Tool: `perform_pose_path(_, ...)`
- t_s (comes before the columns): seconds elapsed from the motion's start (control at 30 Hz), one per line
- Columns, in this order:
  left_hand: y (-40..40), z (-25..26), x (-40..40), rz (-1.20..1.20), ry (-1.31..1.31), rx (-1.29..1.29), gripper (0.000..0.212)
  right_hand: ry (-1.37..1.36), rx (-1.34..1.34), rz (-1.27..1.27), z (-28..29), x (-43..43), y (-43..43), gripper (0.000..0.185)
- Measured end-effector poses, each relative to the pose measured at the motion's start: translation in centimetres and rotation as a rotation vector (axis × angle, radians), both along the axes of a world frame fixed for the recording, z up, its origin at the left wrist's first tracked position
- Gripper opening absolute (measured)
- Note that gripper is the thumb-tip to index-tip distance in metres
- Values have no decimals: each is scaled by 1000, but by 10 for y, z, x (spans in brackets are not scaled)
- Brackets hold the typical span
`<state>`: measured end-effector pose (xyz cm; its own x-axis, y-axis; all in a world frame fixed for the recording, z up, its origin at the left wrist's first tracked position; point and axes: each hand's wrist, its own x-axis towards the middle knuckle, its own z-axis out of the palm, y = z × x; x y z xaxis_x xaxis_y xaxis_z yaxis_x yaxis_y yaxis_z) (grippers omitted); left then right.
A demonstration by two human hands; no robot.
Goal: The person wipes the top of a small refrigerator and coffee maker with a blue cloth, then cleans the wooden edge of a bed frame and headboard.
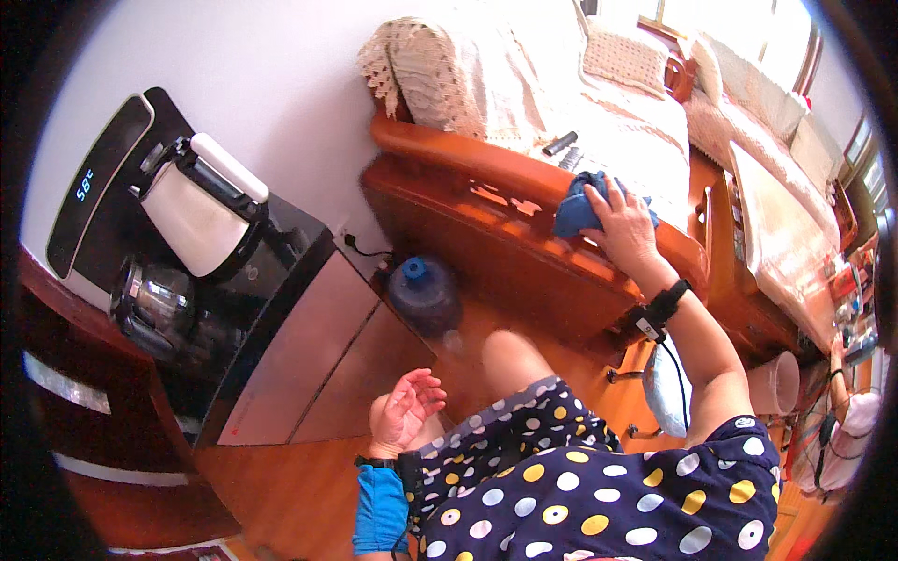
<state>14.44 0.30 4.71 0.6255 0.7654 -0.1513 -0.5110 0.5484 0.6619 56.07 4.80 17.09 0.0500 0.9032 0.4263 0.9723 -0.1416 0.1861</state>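
My right hand [624,228] presses a crumpled blue cloth [579,207] onto the polished wooden armrest [463,154] of a sofa. Its fingers spread over the cloth, which hides the armrest beneath. Just beyond it, on the pale seat cover [631,154], lie a black remote control [560,143] and a second, greyish object [572,158] too blurred to name. My left hand [407,410] hangs near my leg, palm up and fingers loosely apart, holding nothing. A blue sleeve [380,508] covers that forearm. Ahead of it on the floor stands a large water bottle [424,291] with a blue cap.
To the left, a water dispenser [337,350] bears a white-handled kettle [196,217] and a glass pot [151,305]. A coffee table [793,245], a waste bin [775,382] and a blue-cushioned stool [666,386] stand to the right. Another person [842,428] is at the right rim.
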Motion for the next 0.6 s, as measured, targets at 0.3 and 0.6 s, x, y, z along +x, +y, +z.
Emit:
perform_pose_path(0.3, 2, 3, -6, 108, -65, -69, 65, -81, 50, 147, -3, -62, 106, 66)
perform_pose_path(0.6, 5, 4, -6, 8, -60, -153, 69, -178, 98, 237, -6, -125, 204, 67)
